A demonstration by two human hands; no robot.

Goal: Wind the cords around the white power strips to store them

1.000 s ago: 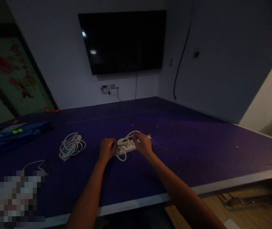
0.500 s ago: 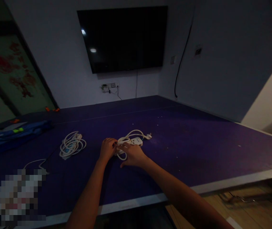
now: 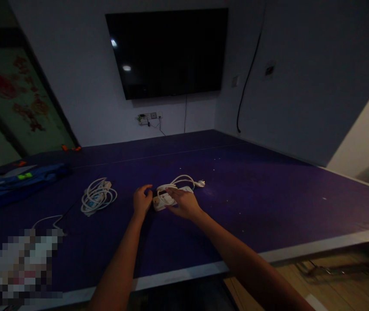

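Observation:
A white power strip (image 3: 160,204) lies on the purple tabletop, with its white cord (image 3: 183,177) looped over it and a plug (image 3: 200,183) at the right end. Just left of the strip is my left hand (image 3: 142,201), open, its fingers curved and apart from the strip. My right hand (image 3: 186,204) reaches over the strip from the right. Its fingers are stretched out over the looped cord, thumb apart, and they hide part of the strip. Whether the fingertips press on the cord is hard to see.
A second coiled white cord (image 3: 98,196) with a power strip lies to the left. Blue fabric (image 3: 22,183) is at the far left, and a blurred pile (image 3: 25,263) sits at the near left. A television (image 3: 171,54) hangs on the wall behind the table (image 3: 268,194).
My left hand has drawn off the strip to the left and opened. My right thumb has moved up toward the strip, whose left end now shows.

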